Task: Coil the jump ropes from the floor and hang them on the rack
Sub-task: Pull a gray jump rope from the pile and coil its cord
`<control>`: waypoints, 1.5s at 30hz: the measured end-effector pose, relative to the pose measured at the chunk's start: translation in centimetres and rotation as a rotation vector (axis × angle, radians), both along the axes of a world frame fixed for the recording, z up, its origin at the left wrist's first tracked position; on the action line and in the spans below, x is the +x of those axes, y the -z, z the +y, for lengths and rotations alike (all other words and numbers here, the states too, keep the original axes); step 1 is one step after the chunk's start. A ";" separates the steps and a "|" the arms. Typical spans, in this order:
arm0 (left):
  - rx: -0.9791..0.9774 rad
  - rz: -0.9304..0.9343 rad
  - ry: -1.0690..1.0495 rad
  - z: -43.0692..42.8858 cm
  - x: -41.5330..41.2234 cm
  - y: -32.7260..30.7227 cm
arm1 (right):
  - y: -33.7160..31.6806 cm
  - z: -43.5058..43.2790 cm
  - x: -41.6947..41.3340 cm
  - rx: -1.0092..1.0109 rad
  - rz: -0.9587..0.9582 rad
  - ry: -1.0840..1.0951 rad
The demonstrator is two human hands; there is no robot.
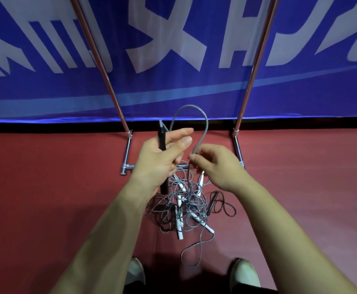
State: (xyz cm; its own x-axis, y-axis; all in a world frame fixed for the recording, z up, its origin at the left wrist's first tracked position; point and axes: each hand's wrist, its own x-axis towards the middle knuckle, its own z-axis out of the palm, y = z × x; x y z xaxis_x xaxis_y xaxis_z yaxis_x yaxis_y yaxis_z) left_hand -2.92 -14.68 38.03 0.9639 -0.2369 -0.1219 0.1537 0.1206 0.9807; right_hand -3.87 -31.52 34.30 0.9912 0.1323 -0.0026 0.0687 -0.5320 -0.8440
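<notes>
Here, we hold our left hand (pixel 158 158) above the floor (pixel 46 187), its lower fingers curled round a black handle (pixel 162 136) that stands nearly upright in the palm, while the thumb and forefinger stretch forward. From the handle's top a grey rope (pixel 205 124) arches up and over to our right hand (pixel 215 166), whose fingers are closed and pinch it between thumb and fingertips. Below that pinch the rope drops into the tangle of jump ropes (pixel 186 204), a heap of grey cord and white handles lying on the red floor between our shoes (pixel 135 272). A dark rope (pixel 222 204) with a black handle lies just beside the heap, on its right. The rack (pixel 114 96) stands beyond, its two metal uprights rising before a blue banner (pixel 173 88); the heap reaches its base bar.
</notes>
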 end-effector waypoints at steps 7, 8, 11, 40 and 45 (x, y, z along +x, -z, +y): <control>0.165 0.071 0.048 0.3 0.4 1.6 | -1.5 0.7 -0.1 0.191 -0.082 0.107; 0.181 0.076 0.025 0.5 0.6 1.8 | -1.6 0.8 0.0 0.214 -0.091 0.116; 0.327 0.038 0.076 0.8 0.5 2.5 | -2.4 1.2 0.1 0.360 -0.122 0.119; 0.225 0.239 0.047 1.2 0.5 2.9 | 0.7 1.7 0.2 0.346 0.178 0.138; 0.343 0.191 0.085 1.3 0.2 3.2 | -0.6 2.1 0.2 0.600 0.203 0.194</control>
State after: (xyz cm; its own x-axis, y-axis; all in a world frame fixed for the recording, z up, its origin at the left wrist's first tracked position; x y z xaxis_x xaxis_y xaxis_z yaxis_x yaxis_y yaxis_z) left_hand -2.71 -13.34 34.78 0.8949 -0.2298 -0.3826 0.3322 -0.2295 0.9149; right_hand -3.66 -29.46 34.95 0.9848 -0.0125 -0.1732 -0.1724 0.0475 -0.9839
